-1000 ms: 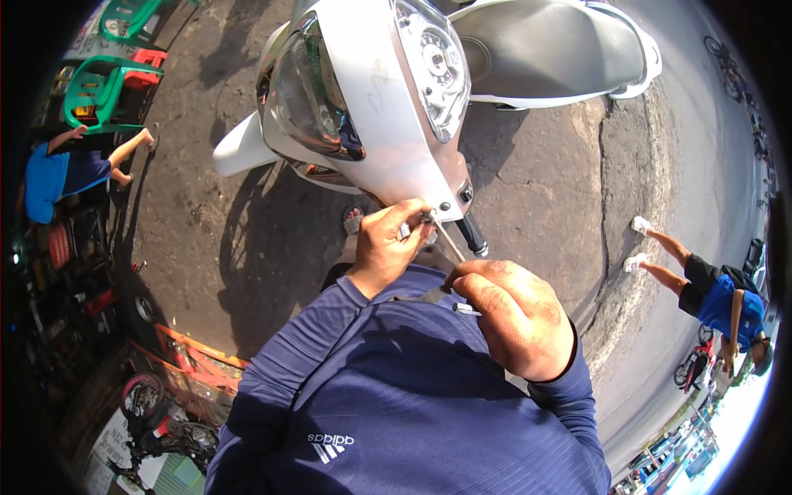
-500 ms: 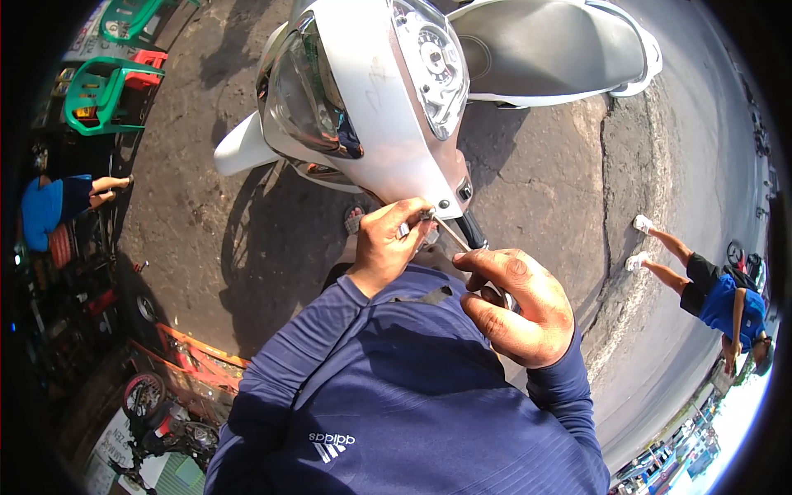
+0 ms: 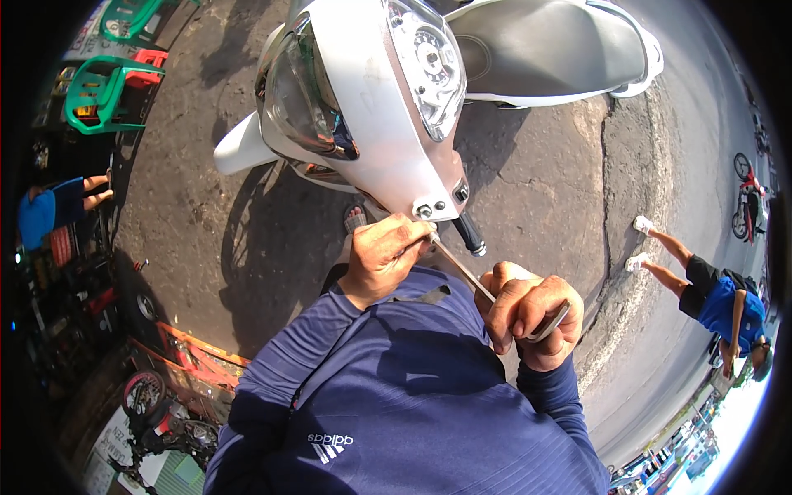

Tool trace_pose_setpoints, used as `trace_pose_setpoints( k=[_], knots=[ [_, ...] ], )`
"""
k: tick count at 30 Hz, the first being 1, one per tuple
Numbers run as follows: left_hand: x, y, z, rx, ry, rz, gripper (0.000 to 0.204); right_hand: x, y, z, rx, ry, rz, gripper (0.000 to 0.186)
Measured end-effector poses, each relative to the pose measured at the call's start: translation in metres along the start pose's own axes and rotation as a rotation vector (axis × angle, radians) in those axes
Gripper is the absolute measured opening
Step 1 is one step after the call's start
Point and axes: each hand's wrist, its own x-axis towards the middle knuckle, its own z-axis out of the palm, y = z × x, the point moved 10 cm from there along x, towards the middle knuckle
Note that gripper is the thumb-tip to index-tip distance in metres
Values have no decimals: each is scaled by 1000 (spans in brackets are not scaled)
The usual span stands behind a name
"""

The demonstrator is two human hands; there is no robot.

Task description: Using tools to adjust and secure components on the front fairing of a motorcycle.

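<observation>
Head view, work at a white scooter (image 3: 388, 148). Item one: a slim metal bar (image 3: 464, 272), which lay slantwise between the hands, just on the near side of the scooter's front. Item two: the left hand (image 3: 381, 260), fingers closed in a pinch on the bar's far end. Item three: the right hand (image 3: 532, 313), fingers curled about the near end, where a flat metal tip (image 3: 551, 322) stood out; whether it was one piece with the bar could not be told. Item four: a metal fitting (image 3: 424, 211), seated in the scooter's cover beside a dark round plug (image 3: 440, 205), just beyond the left fingertips.

Condition of the work, as judged: the fitting was in place, the bar in hand but apparently not engaged on it. Whether the fitting was tight or loose could not be told, so what remained was unclear.

Surroundings: handlebar grip (image 3: 469, 235) near the fitting; grey seat (image 3: 553, 49) far right; green chair (image 3: 107, 128) far left.
</observation>
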Motion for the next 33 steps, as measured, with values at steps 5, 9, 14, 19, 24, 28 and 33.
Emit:
trace_pose_setpoints(
  k=[5,9,14,19,24,28,33],
  knots=[
    [-23,8,-39,-170,-56,-162,15,0,5,-19,41,52,129,40],
    [-73,15,-83,-252,64,-348,23,9,56,-16,20,-14,304,34],
    [-166,12,-139,-532,559,-500,18,6,120,61,99,-293,408,32],
    [-273,25,-190,-854,1011,-422,17,-18,193,178,-294,-772,635,44],
    [-352,32,-275,-782,1138,-231,24,-34,267,300,-438,-1008,819,34],
    [-431,39,-370,-749,1333,-80,30,-57,351,425,-373,-1204,1028,35],
    [-544,28,-475,-637,1715,-131,26,-79,439,568,-218,-1586,930,40]
  ],
)
